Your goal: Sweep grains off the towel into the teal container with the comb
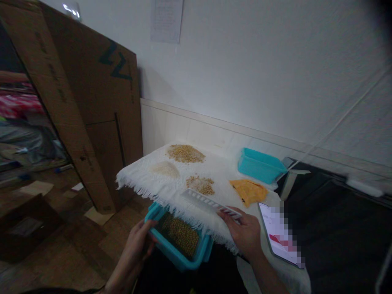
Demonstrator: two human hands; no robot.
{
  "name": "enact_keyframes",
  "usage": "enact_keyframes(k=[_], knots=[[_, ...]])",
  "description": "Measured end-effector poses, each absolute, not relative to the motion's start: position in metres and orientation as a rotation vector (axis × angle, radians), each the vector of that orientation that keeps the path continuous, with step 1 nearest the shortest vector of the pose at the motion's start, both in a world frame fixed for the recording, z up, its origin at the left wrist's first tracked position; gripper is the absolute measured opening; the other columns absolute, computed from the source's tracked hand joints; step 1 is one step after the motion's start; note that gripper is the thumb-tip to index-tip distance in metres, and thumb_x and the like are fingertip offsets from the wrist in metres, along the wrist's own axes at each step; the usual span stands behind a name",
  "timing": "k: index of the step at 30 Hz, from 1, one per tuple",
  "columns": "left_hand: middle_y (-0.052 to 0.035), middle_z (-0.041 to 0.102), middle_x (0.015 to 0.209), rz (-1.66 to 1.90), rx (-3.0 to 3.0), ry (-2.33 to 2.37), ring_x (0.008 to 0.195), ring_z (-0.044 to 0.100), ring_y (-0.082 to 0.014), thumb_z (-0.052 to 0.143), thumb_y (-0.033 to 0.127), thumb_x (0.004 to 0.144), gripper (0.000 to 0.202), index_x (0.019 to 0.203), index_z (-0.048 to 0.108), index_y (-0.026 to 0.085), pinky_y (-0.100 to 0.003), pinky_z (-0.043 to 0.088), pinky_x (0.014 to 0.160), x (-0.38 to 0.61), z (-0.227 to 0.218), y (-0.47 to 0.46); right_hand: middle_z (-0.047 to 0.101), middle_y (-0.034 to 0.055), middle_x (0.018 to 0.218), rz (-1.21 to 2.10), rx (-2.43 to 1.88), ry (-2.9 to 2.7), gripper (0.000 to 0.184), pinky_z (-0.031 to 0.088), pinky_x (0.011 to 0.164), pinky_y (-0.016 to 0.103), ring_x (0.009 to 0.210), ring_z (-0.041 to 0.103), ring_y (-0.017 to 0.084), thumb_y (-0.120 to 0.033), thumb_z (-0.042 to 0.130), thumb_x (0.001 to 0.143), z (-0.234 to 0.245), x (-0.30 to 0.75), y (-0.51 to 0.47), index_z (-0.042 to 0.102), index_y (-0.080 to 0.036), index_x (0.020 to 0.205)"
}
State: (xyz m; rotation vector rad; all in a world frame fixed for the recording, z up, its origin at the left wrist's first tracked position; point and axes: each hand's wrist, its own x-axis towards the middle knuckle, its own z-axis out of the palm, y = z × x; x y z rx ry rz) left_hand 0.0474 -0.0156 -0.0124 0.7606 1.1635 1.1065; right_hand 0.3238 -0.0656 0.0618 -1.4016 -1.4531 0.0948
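My left hand (138,241) grips the near left end of a teal plastic box (196,260) partly filled with yellow-green beans (180,235), held just under the fringed front edge of a white cloth (220,171). My right hand (245,232) is closed on the end of a white ribbed comb-like strip (208,201) lying across the cloth's front edge. On the cloth lie a pile of beans (185,153), a pile of white grains (165,168) and a small mixed pile (201,184).
A second teal box (260,165) and an orange-yellow cloth (249,191) sit at the cloth's right side. A phone (280,239) lies right of my right hand. Large cardboard sheets (92,106) lean at the left; a black surface (343,228) fills the right.
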Motion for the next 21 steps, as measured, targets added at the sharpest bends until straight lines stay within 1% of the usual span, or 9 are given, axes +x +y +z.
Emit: enact_keyframes(k=[4, 7, 9, 13, 16, 21], knots=[[0.0034, 0.061, 0.037, 1.083, 0.758, 1.173, 0.022, 0.036, -0.0072, 0.071, 0.045, 0.070, 0.026, 0.071, 0.057, 0.023, -0.015, 0.020, 0.026, 0.048, -0.011, -0.017, 0.081, 0.0075, 0.074, -0.051, -1.585, -1.254, 0.047, 0.058, 0.053, 0.029, 0.060, 0.076, 0.025, -0.061, 0.068, 0.083, 0.056, 0.343, -0.061, 0.084, -0.017, 0.085], [0.0018, 0.062, 0.038, 1.075, 0.765, 1.174, 0.023, 0.035, -0.0072, 0.071, 0.046, 0.071, 0.027, 0.071, 0.057, 0.023, -0.016, 0.020, 0.026, 0.047, -0.012, -0.017, 0.080, 0.0081, 0.072, -0.115, -1.685, -1.211, 0.052, 0.056, 0.053, 0.029, 0.058, 0.075, 0.025, -0.064, 0.067, 0.083, 0.047, 0.354, -0.065, 0.084, -0.016, 0.087], [0.0004, 0.064, 0.040, 1.071, 0.769, 1.177, 0.023, 0.036, -0.0071, 0.071, 0.046, 0.070, 0.027, 0.070, 0.056, 0.023, -0.016, 0.020, 0.026, 0.047, -0.013, -0.016, 0.081, 0.0082, 0.075, -0.087, -1.696, -1.222, 0.051, 0.057, 0.055, 0.029, 0.062, 0.076, 0.025, -0.064, 0.066, 0.084, 0.043, 0.356, -0.069, 0.084, -0.016, 0.089], [0.0008, 0.064, 0.039, 1.052, 0.774, 1.187, 0.022, 0.036, -0.0076, 0.070, 0.045, 0.070, 0.027, 0.073, 0.056, 0.023, -0.016, 0.019, 0.026, 0.046, -0.013, -0.014, 0.082, 0.0082, 0.082, -0.040, -1.676, -1.269, 0.048, 0.058, 0.060, 0.028, 0.067, 0.077, 0.025, -0.062, 0.067, 0.085, 0.039, 0.354, -0.071, 0.084, -0.018, 0.091], [0.0013, 0.063, 0.039, 1.039, 0.778, 1.204, 0.023, 0.037, -0.0083, 0.070, 0.045, 0.070, 0.026, 0.075, 0.055, 0.023, -0.016, 0.019, 0.026, 0.047, -0.011, -0.014, 0.082, 0.0081, 0.081, -0.055, -1.645, -1.292, 0.045, 0.059, 0.061, 0.028, 0.067, 0.078, 0.025, -0.060, 0.067, 0.086, 0.041, 0.350, -0.069, 0.084, -0.018, 0.090], [0.0015, 0.063, 0.040, 1.061, 0.771, 1.213, 0.023, 0.036, -0.0082, 0.069, 0.045, 0.071, 0.026, 0.078, 0.056, 0.024, -0.016, 0.019, 0.026, 0.047, -0.010, -0.016, 0.081, 0.0079, 0.075, -0.066, -1.581, -1.329, 0.042, 0.058, 0.058, 0.027, 0.063, 0.077, 0.025, -0.055, 0.068, 0.086, 0.050, 0.342, -0.064, 0.083, -0.017, 0.086]])
